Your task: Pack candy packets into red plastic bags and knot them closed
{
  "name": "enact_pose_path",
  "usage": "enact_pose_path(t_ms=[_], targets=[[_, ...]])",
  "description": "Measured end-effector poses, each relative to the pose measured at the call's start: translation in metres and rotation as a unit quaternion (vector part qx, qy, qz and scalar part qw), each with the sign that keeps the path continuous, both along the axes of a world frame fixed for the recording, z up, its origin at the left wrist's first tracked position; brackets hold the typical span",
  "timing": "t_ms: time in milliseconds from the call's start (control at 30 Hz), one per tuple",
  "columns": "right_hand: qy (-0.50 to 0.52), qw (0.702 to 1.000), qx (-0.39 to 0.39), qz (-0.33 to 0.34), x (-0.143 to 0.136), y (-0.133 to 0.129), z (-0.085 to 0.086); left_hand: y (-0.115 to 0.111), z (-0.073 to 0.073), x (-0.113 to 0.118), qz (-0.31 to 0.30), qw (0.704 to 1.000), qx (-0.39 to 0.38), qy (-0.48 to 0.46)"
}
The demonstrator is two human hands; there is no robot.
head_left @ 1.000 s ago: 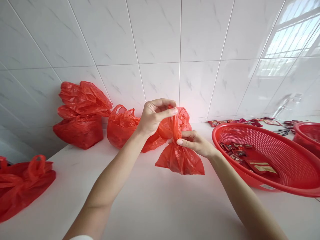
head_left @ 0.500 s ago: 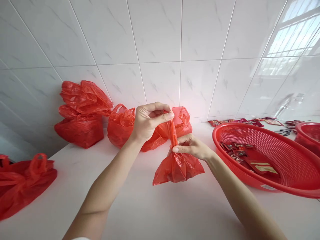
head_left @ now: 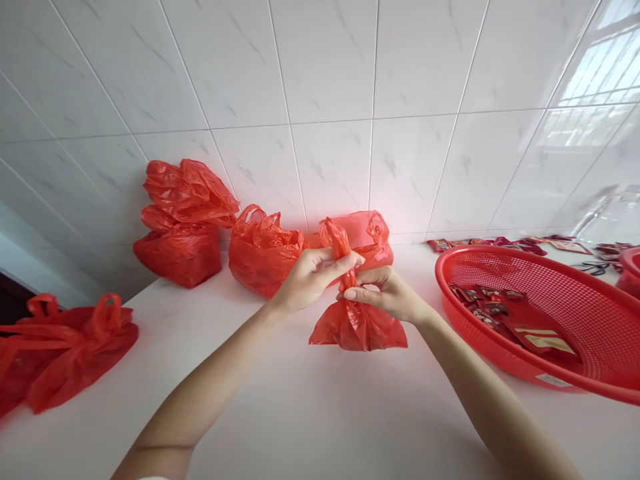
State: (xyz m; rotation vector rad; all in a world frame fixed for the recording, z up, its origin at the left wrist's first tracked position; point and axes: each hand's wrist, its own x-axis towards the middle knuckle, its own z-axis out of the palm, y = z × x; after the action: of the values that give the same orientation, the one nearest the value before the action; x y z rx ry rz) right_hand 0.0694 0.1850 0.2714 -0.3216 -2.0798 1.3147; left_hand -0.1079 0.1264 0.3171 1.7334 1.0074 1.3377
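A small red plastic bag (head_left: 357, 328) hangs over the white table at the centre, its neck gathered and twisted. My left hand (head_left: 313, 275) pinches the upper part of the neck between thumb and fingers, and the loose top of the bag sticks up above it. Just below, my right hand (head_left: 383, 292) is closed round the base of the neck, with the thumb in front. The bag's lower part flares out beneath my right hand. What lies inside it cannot be made out.
Filled red bags (head_left: 180, 253) stand along the tiled wall, with more red bags (head_left: 85, 350) at the left edge. A red basket (head_left: 505, 261) holding small packets (head_left: 493, 308) is on the right. Behind it lie more packets (head_left: 515, 245) and black scissors (head_left: 594, 268).
My left hand has slid down the neck, closer to my right hand, and the bag's top now shows above it. The view has shifted slightly left.
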Motion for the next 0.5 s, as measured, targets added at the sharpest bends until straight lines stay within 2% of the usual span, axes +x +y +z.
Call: enact_pose_path(t_ms=[133,233,300,367,433,467,500], targets=[[-0.017,0.996,0.076,-0.045,0.006,-0.003,0.009,-0.016,0.005,-0.028,0.099,0.994,0.029,0.026],[-0.016,0.988,0.111,-0.106,0.022,-0.003,0.023,-0.035,0.023,-0.068,0.216,0.973,0.086,-0.007],[-0.023,0.981,0.125,-0.147,0.034,-0.003,0.033,-0.049,0.038,-0.096,0.290,0.953,0.086,-0.026],[-0.036,0.974,0.133,-0.179,0.046,-0.004,0.042,-0.060,0.053,-0.124,0.372,0.925,0.070,-0.027],[-0.049,0.969,0.141,-0.199,0.054,-0.006,0.049,-0.065,0.062,-0.154,0.464,0.883,0.073,-0.003],[-0.057,0.966,0.142,-0.209,0.057,-0.008,0.052,-0.066,0.063,-0.171,0.529,0.845,0.081,0.012],[-0.063,0.964,0.144,-0.217,0.060,-0.010,0.055,-0.067,0.063,-0.187,0.568,0.819,0.069,0.036]])
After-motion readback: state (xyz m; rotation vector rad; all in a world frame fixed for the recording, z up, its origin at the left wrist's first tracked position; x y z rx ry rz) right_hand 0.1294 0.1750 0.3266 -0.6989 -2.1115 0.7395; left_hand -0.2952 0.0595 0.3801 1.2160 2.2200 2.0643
